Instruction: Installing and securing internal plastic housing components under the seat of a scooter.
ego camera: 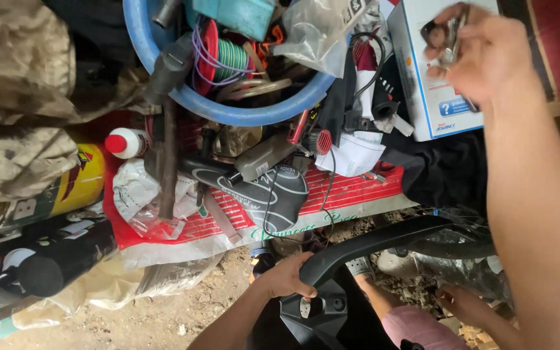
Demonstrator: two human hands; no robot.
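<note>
While the right hand [481, 55] pinches a small metal tool [455, 35] up by the white box [432, 84], the left hand [290, 279] is clenched on the black plastic panel [358, 249], low and near the body. Panel looks light, stiff, smooth-edged, probably slippery; gripping the curved rim seems best. A second person's hand [465, 304] sits just beside it, apparently empty.

One head-mounted camera looks steeply down from just above my raised right hand [471, 48], close range, over the cluttered blue basin [228, 113] beyond my grip.
</note>
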